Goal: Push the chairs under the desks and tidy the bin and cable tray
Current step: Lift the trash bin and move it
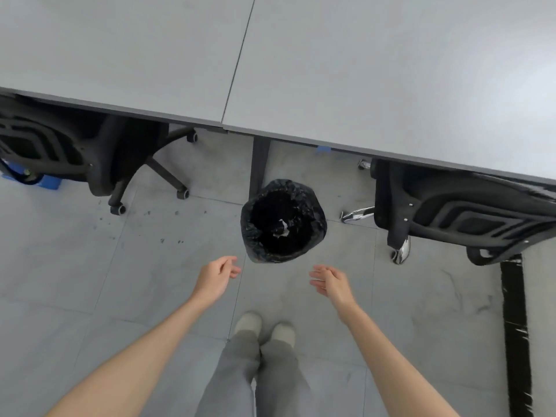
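floor-standing bin sits just beyond both empty hands.

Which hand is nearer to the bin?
Left, by a small margin. The left hand hangs open just below the bin, at its lower left edge. The right hand is open too, further off to its lower right.

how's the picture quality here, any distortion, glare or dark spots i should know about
Head view: wide-angle bend, so the desk edge slants and curves; soft, even light with a pale sheen at the desktop's right; the bin interior is near black, only a pale scrap showing; under the desks the left chair and right chair sit in shadow; both hands, left and right, are slightly soft.
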`<action>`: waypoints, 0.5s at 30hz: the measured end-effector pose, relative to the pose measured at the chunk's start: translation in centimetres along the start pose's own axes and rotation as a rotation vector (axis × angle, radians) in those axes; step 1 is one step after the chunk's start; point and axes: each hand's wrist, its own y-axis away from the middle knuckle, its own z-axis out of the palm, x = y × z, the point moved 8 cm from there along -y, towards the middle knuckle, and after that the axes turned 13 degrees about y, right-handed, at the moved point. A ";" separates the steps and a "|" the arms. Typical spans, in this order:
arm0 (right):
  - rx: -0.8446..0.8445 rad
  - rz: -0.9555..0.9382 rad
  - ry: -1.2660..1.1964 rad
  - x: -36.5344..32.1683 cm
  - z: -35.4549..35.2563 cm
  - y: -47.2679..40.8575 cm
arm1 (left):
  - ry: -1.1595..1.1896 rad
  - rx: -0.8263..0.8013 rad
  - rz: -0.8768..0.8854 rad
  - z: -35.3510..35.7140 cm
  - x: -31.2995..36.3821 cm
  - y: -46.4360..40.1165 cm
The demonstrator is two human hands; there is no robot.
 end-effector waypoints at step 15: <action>-0.019 0.214 -0.334 12.0 8.8 -30.2 | -0.057 0.016 -0.091 7.4 -16.0 -28.0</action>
